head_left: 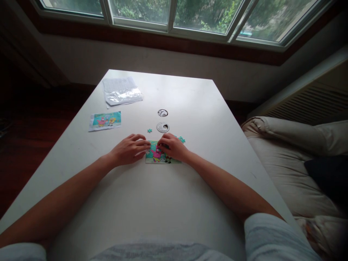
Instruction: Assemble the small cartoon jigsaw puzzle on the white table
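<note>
A small jigsaw puzzle (157,156) with pink and yellow cartoon figures on a teal ground lies flat on the white table before me. My left hand (132,149) rests at its left edge, fingers stretched out and slightly apart, fingertips touching the border. Over the upper right part of the puzzle, my right hand (173,146) has its fingers curled and pinched together. Whatever they grip is hidden, and that hand covers part of the picture. One loose teal puzzle piece (149,130) lies above the puzzle. More teal pieces (182,139) sit just beyond my right hand, partly overlapping.
A printed picture sheet (106,120) with the same cartoon lies to the left. Behind it is a clear plastic bag (123,91) with paper. Two round fittings (163,127) sit mid-table. A beige sofa (285,163) stands right; windows (201,16) are ahead.
</note>
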Available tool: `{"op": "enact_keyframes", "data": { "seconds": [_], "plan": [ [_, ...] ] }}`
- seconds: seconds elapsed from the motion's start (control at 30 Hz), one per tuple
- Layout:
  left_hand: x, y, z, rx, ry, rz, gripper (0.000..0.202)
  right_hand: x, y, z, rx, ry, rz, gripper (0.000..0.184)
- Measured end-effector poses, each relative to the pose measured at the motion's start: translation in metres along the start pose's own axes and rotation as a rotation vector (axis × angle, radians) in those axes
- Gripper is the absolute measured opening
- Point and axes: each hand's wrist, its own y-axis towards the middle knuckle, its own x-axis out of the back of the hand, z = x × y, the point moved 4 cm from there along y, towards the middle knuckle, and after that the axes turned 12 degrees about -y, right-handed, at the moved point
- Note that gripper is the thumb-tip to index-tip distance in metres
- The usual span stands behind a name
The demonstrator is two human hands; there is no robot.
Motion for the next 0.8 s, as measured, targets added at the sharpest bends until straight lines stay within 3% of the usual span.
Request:
{"op": "enact_keyframes", "data": {
  "seconds": [0.17,0.3,0.37,0.53,0.8],
  "plan": [
    [-0.004,-0.002,0.006,0.009,-0.044,-0.029,0.034,0.022,0.004,-0.010,0.017,0.036,-0.011,0.012],
    [-0.007,-0.001,0.007,0.016,-0.054,-0.037,0.035,0.057,0.000,-0.043,-0.164,-0.004,-0.109,0.014],
    [-0.008,-0.001,0.008,0.018,-0.065,-0.052,0.036,0.067,-0.009,-0.057,-0.210,-0.067,-0.071,0.014],
    [-0.011,0.002,0.010,0.019,-0.107,-0.079,0.038,0.063,-0.041,-0.071,-0.213,-0.211,0.062,0.025],
    [-0.015,0.011,0.012,0.027,-0.103,-0.059,0.040,0.047,-0.051,-0.082,-0.262,-0.308,-0.087,0.019]
  ]
}}
